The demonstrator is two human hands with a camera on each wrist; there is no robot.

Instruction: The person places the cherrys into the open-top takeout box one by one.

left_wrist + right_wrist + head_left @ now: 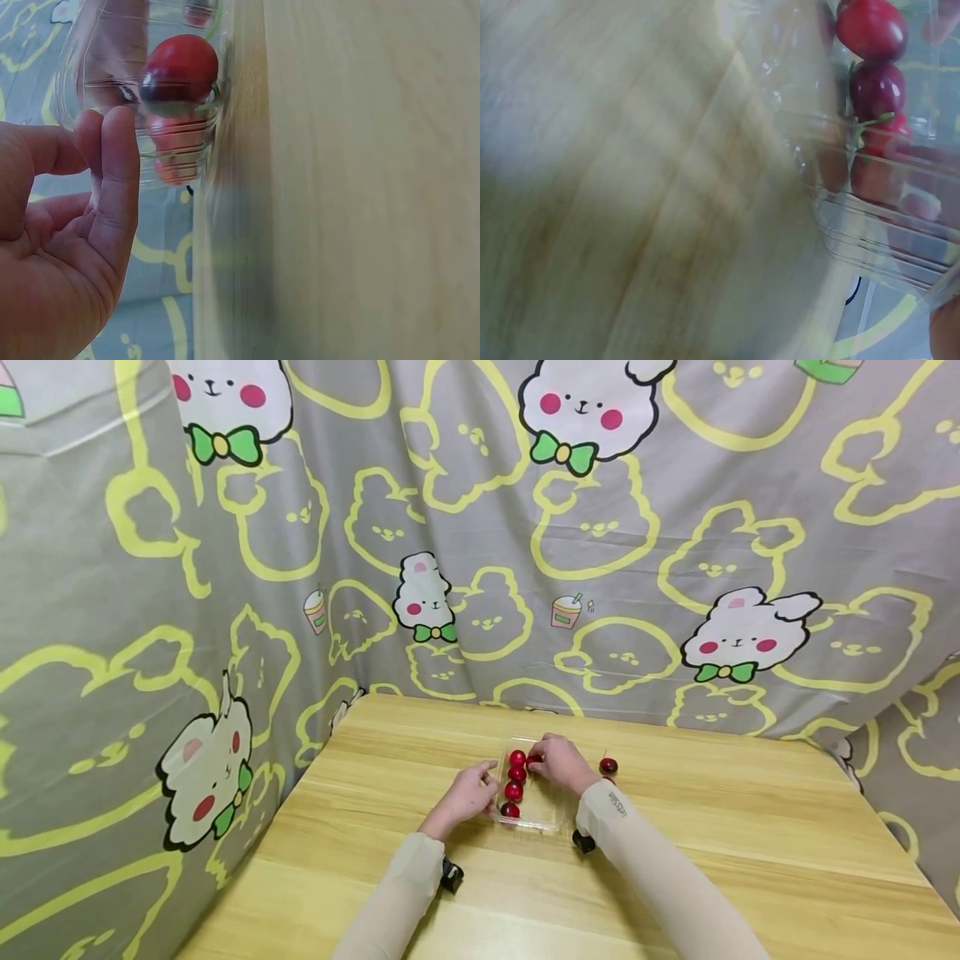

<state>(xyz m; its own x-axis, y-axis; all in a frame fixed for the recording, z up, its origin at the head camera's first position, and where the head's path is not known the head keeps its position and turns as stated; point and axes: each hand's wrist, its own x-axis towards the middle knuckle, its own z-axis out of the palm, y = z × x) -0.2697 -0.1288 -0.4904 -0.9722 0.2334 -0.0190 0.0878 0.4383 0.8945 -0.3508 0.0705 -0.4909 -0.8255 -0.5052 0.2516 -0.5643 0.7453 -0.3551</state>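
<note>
Wood-grain table (750, 827) under a clear plastic box (528, 824) and loose red fruit (608, 766).

The one piece of writing I can pick out is on the person's right sleeve (667, 881): small dark lettering (617, 805) on the pale cuff, and from here it seems to say "LetsSlim". It runs at a steep slant, and the letters are so tiny that I can't swear to the exact spelling. Over on the curtain (630, 585), a printed cup (566, 612) wears a green patch like a label, and beside it sits a little mark (590, 606), both too small to read.
</note>
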